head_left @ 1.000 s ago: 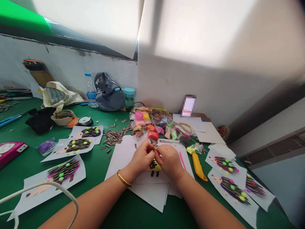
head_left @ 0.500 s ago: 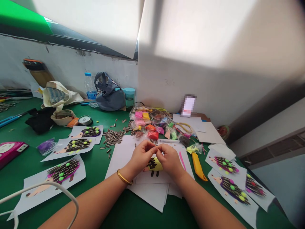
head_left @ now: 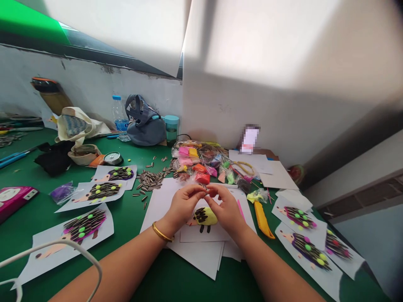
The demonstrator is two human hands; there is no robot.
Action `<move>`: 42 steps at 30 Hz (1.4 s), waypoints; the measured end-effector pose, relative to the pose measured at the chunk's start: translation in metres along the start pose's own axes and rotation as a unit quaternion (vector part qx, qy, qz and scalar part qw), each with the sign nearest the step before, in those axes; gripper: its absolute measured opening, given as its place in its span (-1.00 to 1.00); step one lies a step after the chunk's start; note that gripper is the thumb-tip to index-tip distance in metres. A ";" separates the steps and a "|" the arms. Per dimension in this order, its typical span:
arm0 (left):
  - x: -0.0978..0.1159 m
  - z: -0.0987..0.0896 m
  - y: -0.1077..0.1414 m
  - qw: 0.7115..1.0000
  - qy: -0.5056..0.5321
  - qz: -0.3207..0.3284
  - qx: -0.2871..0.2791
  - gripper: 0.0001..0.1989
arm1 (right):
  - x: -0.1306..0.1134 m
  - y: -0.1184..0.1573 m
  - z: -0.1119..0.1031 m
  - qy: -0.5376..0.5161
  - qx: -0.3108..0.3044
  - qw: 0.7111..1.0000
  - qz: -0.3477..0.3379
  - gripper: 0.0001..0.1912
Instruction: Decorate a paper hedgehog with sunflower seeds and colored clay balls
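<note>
My left hand (head_left: 185, 205) and my right hand (head_left: 225, 207) meet fingertip to fingertip above the white paper (head_left: 160, 201). Both are closed in a pinch on a small dark striped sunflower seed (head_left: 205, 189), mostly covered by the fingers. Just below them lies a yellow clay hedgehog (head_left: 212, 215) on a white sheet, with a peach snout, dark legs and several sunflower seeds set into its back. My right hand partly covers its rear end. A pile of loose sunflower seeds (head_left: 150, 180) lies left of the paper.
Bagged coloured clay (head_left: 201, 167) is heaped behind the hands. A yellow utility knife (head_left: 262, 220) lies to the right. Finished hedgehog sheets (head_left: 90, 226) are on both sides. A white cable (head_left: 78, 246) crosses the lower left. A water bottle (head_left: 119, 119) and bag (head_left: 145, 126) stand by the wall.
My fingers have shifted slightly, and both hands have drawn a little away from the yellow hedgehog, so more of its body and snout shows. Nothing else has visibly moved.
</note>
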State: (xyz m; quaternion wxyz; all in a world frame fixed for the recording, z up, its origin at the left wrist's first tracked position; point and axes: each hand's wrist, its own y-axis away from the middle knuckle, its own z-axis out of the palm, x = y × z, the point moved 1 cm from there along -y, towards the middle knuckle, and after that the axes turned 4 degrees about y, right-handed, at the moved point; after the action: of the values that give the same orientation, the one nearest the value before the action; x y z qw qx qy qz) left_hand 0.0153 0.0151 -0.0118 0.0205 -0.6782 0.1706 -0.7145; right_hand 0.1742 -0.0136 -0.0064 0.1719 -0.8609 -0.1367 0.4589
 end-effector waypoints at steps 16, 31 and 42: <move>0.007 -0.009 -0.001 0.981 0.096 -0.146 -0.087 -0.70 | -0.005 0.001 -0.008 -0.006 -0.033 0.997 -0.069 -0.92; 0.002 -0.007 0.001 0.980 -0.172 -0.002 -0.103 -0.83 | 0.006 0.000 -0.007 -0.044 -0.034 0.995 0.079 -0.81; 0.007 -0.010 0.003 0.981 -0.112 -0.081 -0.134 -0.75 | 0.003 0.002 -0.019 -0.005 -0.040 0.999 0.000 -0.89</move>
State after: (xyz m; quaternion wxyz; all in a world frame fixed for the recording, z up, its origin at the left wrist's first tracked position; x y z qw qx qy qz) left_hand 0.0041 0.0128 -0.0056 -0.1091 -0.7621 0.2061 -0.6040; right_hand 0.1920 -0.0175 0.0003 0.1368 -0.8647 -0.1563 0.4572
